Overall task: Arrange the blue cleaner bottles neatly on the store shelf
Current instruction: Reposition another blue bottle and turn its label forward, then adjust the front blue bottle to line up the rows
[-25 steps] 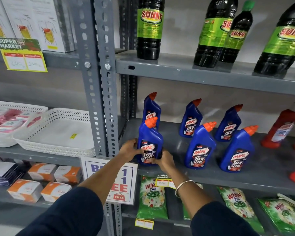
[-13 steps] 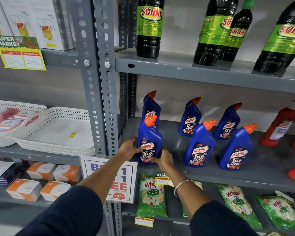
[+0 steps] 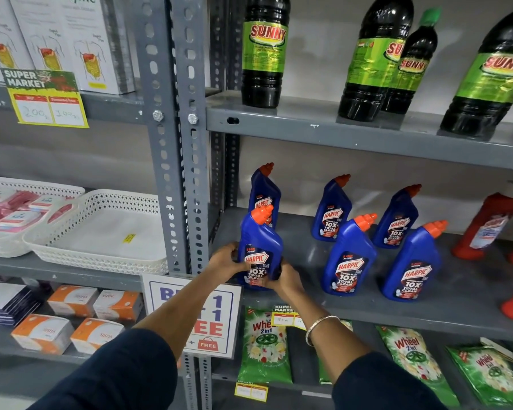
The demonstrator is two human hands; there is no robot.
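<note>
Blue plastic, orange cap: the front-left cleaner bottle (image 3: 259, 250) stands upright at the front left corner of the grey shelf (image 3: 367, 309), gripped low on both sides. Left hand (image 3: 227, 261) fingers curl closed around its left flank; right hand (image 3: 283, 279) wraps its right base. Five further blue bottles (image 3: 348, 255) stand behind and to the right, apart.

Grey slotted steel uprights (image 3: 172, 143) carry grey shelves (image 3: 367, 137) against a pale, seemingly plain wall (image 3: 317, 48)
</note>
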